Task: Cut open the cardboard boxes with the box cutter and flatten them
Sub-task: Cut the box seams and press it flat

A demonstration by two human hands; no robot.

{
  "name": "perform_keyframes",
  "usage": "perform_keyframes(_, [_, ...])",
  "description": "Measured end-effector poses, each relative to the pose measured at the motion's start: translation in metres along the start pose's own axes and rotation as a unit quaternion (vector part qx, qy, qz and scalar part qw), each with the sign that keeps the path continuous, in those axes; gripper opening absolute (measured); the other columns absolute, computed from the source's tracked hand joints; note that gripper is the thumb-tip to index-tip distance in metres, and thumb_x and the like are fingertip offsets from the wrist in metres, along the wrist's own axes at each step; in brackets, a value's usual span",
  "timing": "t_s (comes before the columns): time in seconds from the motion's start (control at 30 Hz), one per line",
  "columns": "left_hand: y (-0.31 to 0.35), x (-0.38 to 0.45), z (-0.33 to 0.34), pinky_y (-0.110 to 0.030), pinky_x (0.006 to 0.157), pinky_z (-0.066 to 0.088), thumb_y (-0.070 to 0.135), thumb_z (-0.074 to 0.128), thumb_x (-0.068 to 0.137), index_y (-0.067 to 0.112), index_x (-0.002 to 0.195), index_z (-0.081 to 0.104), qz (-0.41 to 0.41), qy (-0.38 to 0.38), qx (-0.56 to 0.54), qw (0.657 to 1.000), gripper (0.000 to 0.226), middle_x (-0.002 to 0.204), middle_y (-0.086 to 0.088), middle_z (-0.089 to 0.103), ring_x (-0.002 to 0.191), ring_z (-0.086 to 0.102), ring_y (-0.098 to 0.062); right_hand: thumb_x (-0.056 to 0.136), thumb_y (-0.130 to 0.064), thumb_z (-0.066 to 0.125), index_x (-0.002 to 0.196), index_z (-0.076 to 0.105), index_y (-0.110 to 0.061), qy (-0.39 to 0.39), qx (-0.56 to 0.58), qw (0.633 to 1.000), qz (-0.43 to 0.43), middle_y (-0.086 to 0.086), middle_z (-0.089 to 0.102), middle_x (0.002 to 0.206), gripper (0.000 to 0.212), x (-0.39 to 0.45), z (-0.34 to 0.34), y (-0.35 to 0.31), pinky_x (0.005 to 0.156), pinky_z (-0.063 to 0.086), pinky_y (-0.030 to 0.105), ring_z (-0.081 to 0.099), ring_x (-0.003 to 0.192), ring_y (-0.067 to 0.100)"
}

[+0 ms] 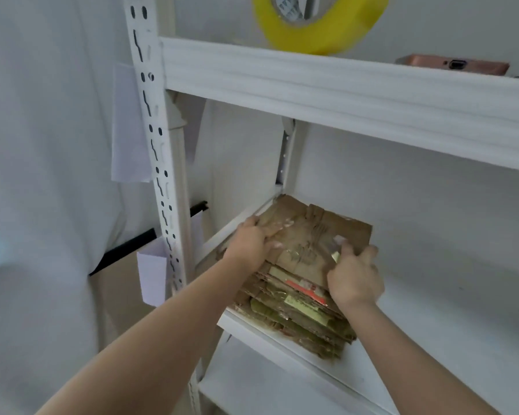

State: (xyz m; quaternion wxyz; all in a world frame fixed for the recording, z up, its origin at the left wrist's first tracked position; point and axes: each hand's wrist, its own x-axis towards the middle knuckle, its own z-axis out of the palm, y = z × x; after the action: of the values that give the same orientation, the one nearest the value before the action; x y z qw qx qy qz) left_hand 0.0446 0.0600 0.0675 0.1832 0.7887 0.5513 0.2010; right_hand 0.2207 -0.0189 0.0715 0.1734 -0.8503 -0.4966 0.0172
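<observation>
while the left hand (252, 242) lies flat atop the flattened boxes (300, 283) at lower centre, the right hand (354, 275) grips their edge, likely squaring the pile on the shelf (408, 348)

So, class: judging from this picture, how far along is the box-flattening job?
Done: a stack of flattened cardboard lies on the white shelf. In hand: the left hand presses the stack's top sheet, and the right hand grips its near right edge. Left: cannot be judged; no uncut box or box cutter is in view.
</observation>
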Motion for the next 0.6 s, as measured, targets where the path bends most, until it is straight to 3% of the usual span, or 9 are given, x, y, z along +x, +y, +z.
perform_keyframes(0.1, [-0.005,-0.003,-0.006,-0.033,0.114,0.026,0.038,0.057,0.093,0.036,0.138,0.047,0.026,-0.008,-0.005,1.0,0.046,0.15,-0.013,0.027,0.137,0.032,-0.029,0.09,-0.022,0.042,0.141,0.037,-0.032,0.017,-0.1,0.994,-0.037,0.014,0.019,0.148,0.053,0.011,-0.01,-0.01,0.109,0.021,0.045,0.016,0.134,0.039])
perform_keyframes(0.2, [-0.007,-0.005,-0.011,-0.034,0.113,0.028,0.041,0.054,0.094,0.039,0.14,0.043,0.034,-0.032,0.025,0.999,0.047,0.149,-0.012,0.029,0.134,0.037,-0.029,0.093,-0.023,0.04,0.15,0.016,-0.029,-0.042,-0.059,0.994,-0.083,0.002,-0.004,0.16,0.062,0.011,0.001,-0.012,0.117,0.008,0.049,-0.007,0.146,0.031])
perform_keyframes(0.3, [0.006,0.002,-0.015,-0.055,0.113,0.024,0.047,0.05,0.094,0.04,0.142,0.04,0.054,0.004,0.188,0.981,0.05,0.153,-0.014,0.023,0.141,0.019,-0.037,0.094,-0.022,0.039,0.152,0.01,-0.026,-0.052,-0.049,0.993,-0.089,-0.001,0.002,0.16,0.065,0.005,0.019,-0.006,0.117,0.011,0.052,-0.004,0.147,0.028])
perform_keyframes(0.37, [0.016,0.007,-0.01,-0.06,0.113,0.012,0.044,0.042,0.097,0.034,0.144,0.036,0.116,0.039,0.206,0.971,0.049,0.159,-0.011,0.007,0.146,-0.003,-0.034,0.094,-0.024,0.041,0.151,0.012,-0.025,-0.037,-0.038,0.995,-0.083,-0.001,0.006,0.16,0.064,0.003,0.024,-0.001,0.115,0.015,0.054,-0.001,0.147,0.028])
perform_keyframes(0.43, [0.013,0.007,0.006,-0.054,0.117,0.003,0.041,0.025,0.101,0.031,0.151,0.019,0.152,0.018,0.195,0.969,0.051,0.161,-0.006,-0.003,0.147,-0.013,-0.026,0.094,-0.025,0.042,0.151,0.013,-0.026,-0.032,-0.023,0.996,-0.076,-0.001,0.007,0.16,0.064,0.002,0.028,0.001,0.114,0.016,0.055,0.0,0.147,0.027])
perform_keyframes(0.5, [-0.001,-0.001,0.023,-0.046,0.119,-0.001,0.041,0.012,0.102,0.031,0.153,0.005,0.134,-0.005,0.179,0.975,0.053,0.161,-0.002,-0.009,0.146,-0.016,-0.019,0.094,-0.025,0.043,0.151,0.011,-0.027,-0.027,-0.038,0.995,-0.084,-0.001,0.006,0.16,0.066,0.0,0.034,0.002,0.115,0.015,0.052,-0.002,0.147,0.025])
perform_keyframes(0.6, [-0.017,-0.004,0.036,-0.044,0.12,0.002,0.042,0.009,0.101,0.033,0.153,0.004,0.122,0.017,0.149,0.981,0.053,0.161,0.003,-0.007,0.147,-0.013,-0.015,0.093,-0.025,0.044,0.152,0.011,-0.028,-0.01,-0.05,0.994,-0.093,-0.002,0.005,0.16,0.068,0.0,0.038,0.001,0.116,0.013,0.048,-0.002,0.147,0.024])
